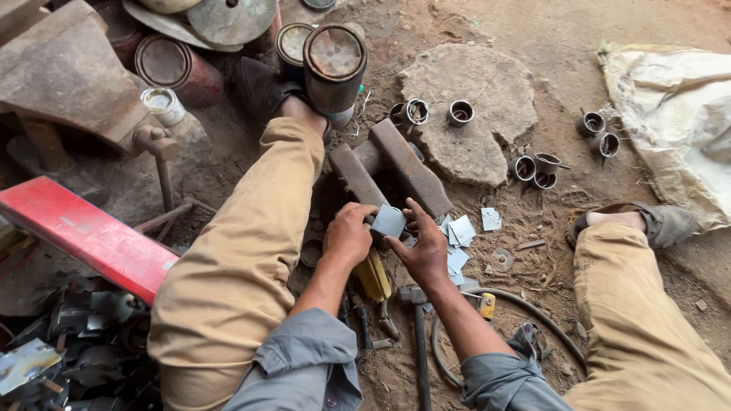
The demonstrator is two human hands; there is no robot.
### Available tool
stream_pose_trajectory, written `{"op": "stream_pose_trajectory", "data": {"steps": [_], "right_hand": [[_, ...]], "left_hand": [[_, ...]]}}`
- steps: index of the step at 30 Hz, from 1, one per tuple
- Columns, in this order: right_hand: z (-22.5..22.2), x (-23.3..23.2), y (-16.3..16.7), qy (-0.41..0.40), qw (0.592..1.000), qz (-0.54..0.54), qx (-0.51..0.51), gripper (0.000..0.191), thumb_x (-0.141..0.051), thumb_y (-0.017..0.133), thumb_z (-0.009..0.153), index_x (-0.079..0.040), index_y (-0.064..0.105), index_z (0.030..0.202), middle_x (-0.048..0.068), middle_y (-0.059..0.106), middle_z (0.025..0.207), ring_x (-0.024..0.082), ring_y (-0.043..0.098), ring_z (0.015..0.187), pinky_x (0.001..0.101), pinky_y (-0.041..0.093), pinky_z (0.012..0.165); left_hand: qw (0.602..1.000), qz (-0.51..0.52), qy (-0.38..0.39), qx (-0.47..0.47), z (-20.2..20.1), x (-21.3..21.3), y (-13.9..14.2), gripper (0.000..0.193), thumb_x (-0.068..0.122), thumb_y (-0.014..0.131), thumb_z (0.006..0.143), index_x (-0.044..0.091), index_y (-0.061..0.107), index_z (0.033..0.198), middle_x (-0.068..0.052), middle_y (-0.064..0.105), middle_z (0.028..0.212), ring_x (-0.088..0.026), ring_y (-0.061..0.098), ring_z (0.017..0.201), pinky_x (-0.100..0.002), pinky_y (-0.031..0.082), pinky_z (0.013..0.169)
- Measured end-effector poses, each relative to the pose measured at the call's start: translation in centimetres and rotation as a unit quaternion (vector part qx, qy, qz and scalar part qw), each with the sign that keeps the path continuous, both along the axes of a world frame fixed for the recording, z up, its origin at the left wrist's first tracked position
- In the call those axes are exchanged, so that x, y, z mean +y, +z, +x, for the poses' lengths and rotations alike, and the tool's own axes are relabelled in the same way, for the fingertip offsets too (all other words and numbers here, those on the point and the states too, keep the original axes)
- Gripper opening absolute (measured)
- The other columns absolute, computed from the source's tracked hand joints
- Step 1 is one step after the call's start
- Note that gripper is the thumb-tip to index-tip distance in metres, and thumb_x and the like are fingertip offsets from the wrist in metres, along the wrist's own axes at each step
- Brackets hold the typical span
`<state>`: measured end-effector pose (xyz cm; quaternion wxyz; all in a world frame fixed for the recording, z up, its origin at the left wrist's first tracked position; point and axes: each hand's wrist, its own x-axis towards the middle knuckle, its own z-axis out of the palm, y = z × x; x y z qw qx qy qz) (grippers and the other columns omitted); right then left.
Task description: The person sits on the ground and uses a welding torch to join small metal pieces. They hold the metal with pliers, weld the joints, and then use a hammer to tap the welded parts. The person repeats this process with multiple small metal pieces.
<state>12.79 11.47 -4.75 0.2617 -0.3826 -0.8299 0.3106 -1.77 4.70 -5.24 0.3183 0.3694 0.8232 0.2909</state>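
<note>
Both hands hold one small square metal sheet (389,221) at the near end of the two iron bars (388,171) lying on the dirt floor. The left hand (348,233) is closed on the sheet's left edge; the right hand (421,247) pinches its lower right corner, index finger extended. More cut squares (459,232) lie just right of the bars; short metal rings (460,113) rest on the flat stone (468,106) beyond them. A hammer (416,304) lies near the bars. Judgement: seat the sheet flat and square against the bar, fingertips clear of the edges.
</note>
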Motion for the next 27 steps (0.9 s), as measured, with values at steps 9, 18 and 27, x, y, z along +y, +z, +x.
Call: {"op": "stream_pose_trajectory", "data": {"steps": [9, 18, 27], "right_hand": [[-0.2, -0.1, 0.1, 0.002, 1.0, 0.003, 0.029, 0.093, -0.018, 0.095, 0.069, -0.014, 0.049, 0.149, 0.011, 0.07, 0.121, 0.02, 0.071, 0.096, 0.0352, 0.062, 0.088], [-0.6, -0.6, 1.8, -0.021, 0.999, -0.021, 0.014, 0.092, -0.018, 0.095, 0.067, -0.015, 0.05, 0.148, 0.01, 0.071, 0.121, 0.021, 0.072, 0.097, 0.0349, 0.062, 0.087], [-0.8, -1.0, 3.0, -0.013, 0.999, -0.029, -0.001, 0.09, -0.02, 0.093, 0.07, -0.017, 0.05, 0.149, 0.01, 0.071, 0.122, 0.025, 0.073, 0.102, 0.0369, 0.061, 0.09]], "left_hand": [[1.0, -0.015, -0.018, 0.009, -0.2, -0.3, 0.2, 0.041, 0.015, 0.074, 0.087, 0.022, 0.068, 0.127, 0.0, 0.062, 0.135, -0.028, 0.062, 0.12, -0.044, 0.052, 0.099], [0.999, 0.001, -0.017, 0.03, -0.5, -0.2, -0.6, 0.04, 0.016, 0.076, 0.087, 0.022, 0.07, 0.126, -0.002, 0.063, 0.136, -0.029, 0.063, 0.121, -0.044, 0.052, 0.1], [0.999, -0.017, -0.02, 0.041, -0.8, -0.2, -0.8, 0.04, 0.015, 0.075, 0.088, 0.02, 0.069, 0.127, -0.005, 0.061, 0.138, -0.031, 0.062, 0.122, -0.046, 0.053, 0.097]]}}
